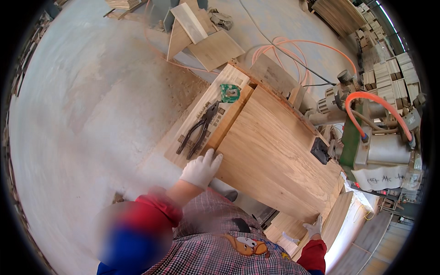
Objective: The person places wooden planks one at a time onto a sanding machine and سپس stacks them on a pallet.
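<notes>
A pale wooden panel (pixel 270 146) lies flat on the machine's work surface in front of me, its left side along a narrow wooden strip (pixel 234 121). My left hand (pixel 201 169), in a white glove, rests at the panel's near left corner, fingers stretched out over the corner and the end of the strip. At the near right edge of the panel is my right hand (pixel 314 227), also gloved, with thumb and fingers apart against the wood. Its underside is hidden. Dark-handled pliers (pixel 200 130) lie on a light board left of the strip, beside a green tape measure (pixel 230 93).
To the right stands a machine with a motor (pixel 332 100), a grey cylinder (pixel 388 149) and an orange hose (pixel 382 97). A black block (pixel 320 150) sits at the panel's right edge. Loose boards (pixel 215 48) and coiled hoses (pixel 275 50) lie on the floor beyond. More wood is stacked far right.
</notes>
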### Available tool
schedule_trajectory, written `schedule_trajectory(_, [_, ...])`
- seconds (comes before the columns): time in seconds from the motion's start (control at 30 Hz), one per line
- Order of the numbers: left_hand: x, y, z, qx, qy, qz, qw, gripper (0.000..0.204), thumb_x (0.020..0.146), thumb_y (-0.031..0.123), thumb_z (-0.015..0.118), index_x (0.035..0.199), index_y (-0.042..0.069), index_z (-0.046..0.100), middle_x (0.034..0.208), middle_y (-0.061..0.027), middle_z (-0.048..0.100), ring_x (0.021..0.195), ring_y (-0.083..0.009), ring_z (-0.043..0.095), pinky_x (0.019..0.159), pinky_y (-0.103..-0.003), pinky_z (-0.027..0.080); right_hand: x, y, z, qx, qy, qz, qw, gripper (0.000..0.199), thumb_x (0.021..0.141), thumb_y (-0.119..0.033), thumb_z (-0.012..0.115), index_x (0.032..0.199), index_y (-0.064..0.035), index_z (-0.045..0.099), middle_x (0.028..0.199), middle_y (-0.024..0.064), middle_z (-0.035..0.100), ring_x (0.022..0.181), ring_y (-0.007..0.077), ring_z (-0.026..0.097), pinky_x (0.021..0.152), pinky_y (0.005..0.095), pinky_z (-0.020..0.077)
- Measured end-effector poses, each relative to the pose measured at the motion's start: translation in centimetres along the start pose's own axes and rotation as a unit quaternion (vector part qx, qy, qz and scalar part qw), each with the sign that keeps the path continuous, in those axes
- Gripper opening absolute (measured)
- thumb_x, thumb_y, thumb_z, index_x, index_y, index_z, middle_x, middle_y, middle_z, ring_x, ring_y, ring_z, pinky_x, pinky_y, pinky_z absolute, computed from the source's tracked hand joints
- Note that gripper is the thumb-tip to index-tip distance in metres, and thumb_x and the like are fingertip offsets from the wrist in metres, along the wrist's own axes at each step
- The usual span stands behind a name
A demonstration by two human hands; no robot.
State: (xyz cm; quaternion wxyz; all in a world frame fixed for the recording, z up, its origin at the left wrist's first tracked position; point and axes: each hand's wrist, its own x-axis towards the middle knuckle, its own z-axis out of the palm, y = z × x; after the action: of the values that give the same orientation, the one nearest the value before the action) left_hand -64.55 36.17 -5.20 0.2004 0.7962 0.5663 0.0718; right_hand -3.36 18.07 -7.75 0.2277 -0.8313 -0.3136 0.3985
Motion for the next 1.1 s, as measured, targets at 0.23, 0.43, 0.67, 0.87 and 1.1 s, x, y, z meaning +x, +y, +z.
schedule_trajectory(0.23, [0.0,-0.3,0.1,-0.001,0.008,0.01,1.0,0.058,0.07,0.008,0.06,0.127,0.004,0.046,0.125,-0.0224,0.047,0.088,-0.0309,0.06,0.072,-0.039,0.052,1.3,2.8,-1.1,0.001,0.005,-0.018,1.0,0.113,0.058,0.017,0.069,0.147,-0.0126,0.007,0.145,0.0143,0.021,0.108,0.0268,0.05,0.063,0.0297,0.0545])
schedule_trajectory(0.43, [0.0,-0.3,-0.1,-0.002,-0.004,0.01,1.0,0.059,0.069,0.009,0.061,0.126,0.004,0.045,0.125,-0.0222,0.047,0.087,-0.0311,0.06,0.071,-0.039,0.052,0.2,0.4,-0.1,-0.043,0.009,0.0,0.999,0.116,0.052,0.01,0.074,0.146,-0.0023,0.008,0.145,0.016,0.023,0.129,0.0269,0.032,0.091,0.0288,0.0463])
schedule_trajectory(0.67, [0.0,0.0,-0.1,-0.011,-0.017,-0.018,1.0,0.067,0.065,0.012,0.07,0.127,0.011,0.046,0.128,-0.0202,0.044,0.091,-0.032,0.059,0.073,-0.04,0.052,-2.0,-4.2,1.9,-0.09,0.023,0.002,0.996,0.114,0.052,0.006,0.077,0.145,-0.0001,0.011,0.142,0.0149,0.028,0.124,0.0277,0.04,0.097,0.0301,0.0419])
schedule_trajectory(0.87, [1.4,1.7,-0.1,0.056,-0.068,-0.04,0.995,0.08,0.063,0.019,0.077,0.133,0.017,0.039,0.133,-0.0214,0.038,0.095,-0.0362,0.058,0.078,-0.043,0.051,-0.7,0.2,-0.1,-0.295,0.072,-0.059,0.951,0.111,0.051,-0.013,0.084,0.141,0.002,0.021,0.138,0.0204,0.036,0.124,0.0339,0.042,0.1,0.0385,0.0408])
schedule_trajectory(1.1, [2.0,2.9,-0.2,0.199,-0.128,-0.041,0.971,0.09,0.069,0.023,0.074,0.142,0.006,0.023,0.134,-0.0273,0.036,0.098,-0.0366,0.059,0.079,-0.041,0.051,-1.8,-4.8,0.9,-0.404,0.084,-0.026,0.91,0.107,0.053,-0.028,0.085,0.139,-0.0045,0.027,0.139,0.0227,0.035,0.121,0.0382,0.043,0.095,0.043,0.043])
